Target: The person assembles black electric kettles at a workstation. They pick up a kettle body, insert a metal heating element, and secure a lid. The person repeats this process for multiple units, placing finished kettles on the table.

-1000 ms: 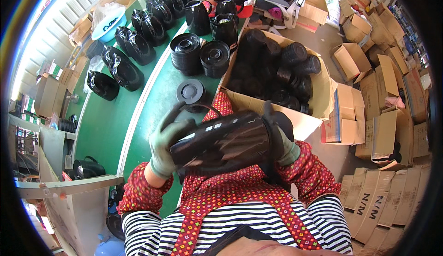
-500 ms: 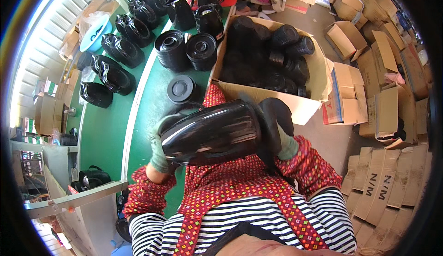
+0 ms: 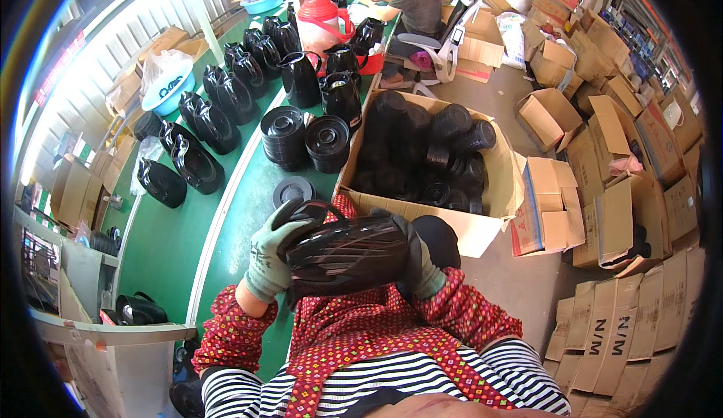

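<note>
A glossy black jug (image 3: 350, 258) lies sideways in front of my chest, held between both hands. My left hand (image 3: 271, 258), in a grey-green glove with dark fingers, is closed round its left end. The right hand (image 3: 423, 266), gloved alike, grips the other end. A curved handle shows on the jug's far side; its underside is hidden. Just beyond my left hand a round black lid (image 3: 294, 190) lies on the green table (image 3: 248, 215). Two stacks of black round parts (image 3: 284, 135) stand farther along it.
Right of the table is an open carton (image 3: 444, 226) of black round parts. Black jugs (image 3: 199, 163) stand in rows at the left, near a light-blue basin (image 3: 167, 94). A red-topped container (image 3: 320, 19) and a seated person (image 3: 418, 4) are farther off. Cartons (image 3: 546, 199) line the right.
The jug has turned, so its handle now shows on the far side, and it is less blurred. The view has tilted up, bringing the seated person into sight.
</note>
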